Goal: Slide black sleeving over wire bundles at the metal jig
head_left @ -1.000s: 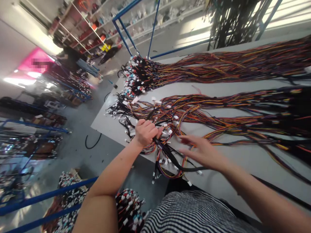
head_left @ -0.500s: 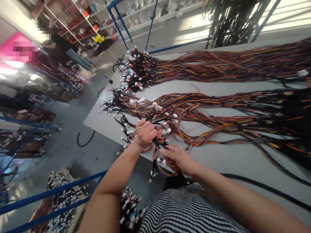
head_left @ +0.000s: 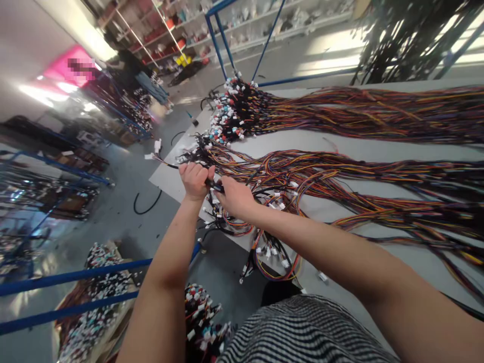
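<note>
My left hand (head_left: 195, 180) is closed round a black-sleeved wire harness above the table's left end. From the far side of that fist the harness end (head_left: 166, 160) sticks out to the left, with white connectors (head_left: 157, 147) at its tip. My right hand (head_left: 235, 197) grips the same dark bundle close beside the left, with a short dark stretch (head_left: 215, 185) showing between them. What lies inside its fingers is partly hidden. Below the hands, loose harness branches (head_left: 270, 249) with white plugs hang over the table's near edge.
Long bundles of coloured wires (head_left: 363, 113) run along the grey table (head_left: 302, 141), with connectors (head_left: 230, 113) heaped at the left end. Blue rails (head_left: 94, 272) stand at lower left over more harnesses (head_left: 91, 302). A person (head_left: 139, 73) is in the background.
Both hands have moved left and away from my body, closer together. The harness end with white connectors now extends left past my left hand. The view has shifted left.
</note>
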Available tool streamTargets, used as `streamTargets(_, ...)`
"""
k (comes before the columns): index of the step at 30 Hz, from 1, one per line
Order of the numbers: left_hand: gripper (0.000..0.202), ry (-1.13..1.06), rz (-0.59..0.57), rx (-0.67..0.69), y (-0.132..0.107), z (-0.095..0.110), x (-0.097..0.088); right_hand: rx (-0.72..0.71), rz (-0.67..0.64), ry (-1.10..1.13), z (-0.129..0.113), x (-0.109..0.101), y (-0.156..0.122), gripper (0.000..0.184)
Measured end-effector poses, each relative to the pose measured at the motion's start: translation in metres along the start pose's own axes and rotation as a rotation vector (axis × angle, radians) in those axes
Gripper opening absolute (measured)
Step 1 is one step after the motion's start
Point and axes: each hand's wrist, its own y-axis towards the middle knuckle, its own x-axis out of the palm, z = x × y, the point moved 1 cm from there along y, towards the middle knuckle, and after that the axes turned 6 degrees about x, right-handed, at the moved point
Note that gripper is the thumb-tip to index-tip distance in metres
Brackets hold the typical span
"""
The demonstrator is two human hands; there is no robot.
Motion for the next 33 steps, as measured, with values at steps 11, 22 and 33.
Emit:
streamTargets(11,0.049,-0.025,-0.088,0.002,-0.051,-0.001,-0.008,0.192,-0.45,0.636,0.017,0.043,-0.035,0.039)
streamTargets(22,0.044,-0.543,0.15,-0.944,-0.089,0.082,-0.046,0.103,-0.033,-0.248,0.015,0.073,-0.027,0.033)
streamTargets(33,0.046,-0.685,-0.052,-1.172,-0.034,0.125,0.017,0.079,0.088,-0.252,0.127,-0.002,-0.119,0.044)
